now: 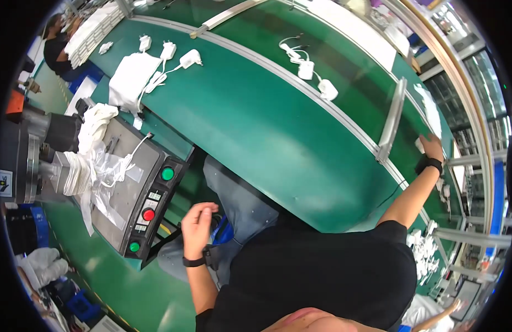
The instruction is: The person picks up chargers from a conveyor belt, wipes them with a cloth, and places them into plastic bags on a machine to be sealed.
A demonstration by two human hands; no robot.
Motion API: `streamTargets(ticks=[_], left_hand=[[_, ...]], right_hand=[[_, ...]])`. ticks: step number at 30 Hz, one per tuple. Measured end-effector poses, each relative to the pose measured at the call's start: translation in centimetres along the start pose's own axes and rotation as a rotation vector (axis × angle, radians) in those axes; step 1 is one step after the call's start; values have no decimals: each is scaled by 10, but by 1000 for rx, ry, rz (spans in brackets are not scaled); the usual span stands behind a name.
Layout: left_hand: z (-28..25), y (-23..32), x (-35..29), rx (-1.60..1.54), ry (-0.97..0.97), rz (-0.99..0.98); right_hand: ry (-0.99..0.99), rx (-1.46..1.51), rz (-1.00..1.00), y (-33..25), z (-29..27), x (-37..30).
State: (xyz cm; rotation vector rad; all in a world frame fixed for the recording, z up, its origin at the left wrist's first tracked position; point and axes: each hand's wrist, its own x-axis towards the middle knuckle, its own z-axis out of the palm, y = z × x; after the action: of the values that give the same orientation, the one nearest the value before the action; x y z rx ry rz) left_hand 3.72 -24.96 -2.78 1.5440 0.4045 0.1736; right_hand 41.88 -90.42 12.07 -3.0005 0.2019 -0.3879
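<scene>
My right hand [431, 148] reaches far out to the right over the green work surface. Its fingers are closed on a small white block [420, 145], which looks like a power adapter but is mostly hidden. Near my lap, my left hand [196, 227] is raised with its fingers curled together, and nothing shows in it. Beyond the aluminium rail, a white power adapter [327, 89] lies beside another adapter [306, 69] with a bundled cable. At the left end of the bench, a white plug adapter [190, 58] lies cabled next to a white cloth-like bundle [135, 77].
A machine with a control panel [151, 213] of green and red buttons stands at left, white cables and clear plastic on its bed. An aluminium crossbar [392, 119] divides the far strip. Small white parts [425, 252] are piled at right. A co-worker [58, 47] sits far left.
</scene>
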Motion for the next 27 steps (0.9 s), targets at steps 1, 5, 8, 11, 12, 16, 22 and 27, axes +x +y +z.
streamTargets(ticks=[1,5,8,11,12,16,22,27], left_hand=[[-12,6,-3,50,85,29],[-82,25,10,57,496,139],[-143,38,23,-222,691,226],[-185,40,40,-544,785,182],[-187,50,41,-697,758,116],[-202,60,57,-1201,572,-4],[-218,27,83,-1243,310,226],[-168,39,6,-1353,308,320]], right_hand=[[21,-49,-92,-52,3,-7],[-306,476,-877,-255,39,-2],[-582,235,-878,-315,69,-3],[-478,248,-958,-328,64,-5],[-483,244,-981,-341,55,-7],[-37,530,-1007,-348,8,0],[-373,1140,-1229,-527,-26,-156],[-1914,1120,-757,-666,48,-277]])
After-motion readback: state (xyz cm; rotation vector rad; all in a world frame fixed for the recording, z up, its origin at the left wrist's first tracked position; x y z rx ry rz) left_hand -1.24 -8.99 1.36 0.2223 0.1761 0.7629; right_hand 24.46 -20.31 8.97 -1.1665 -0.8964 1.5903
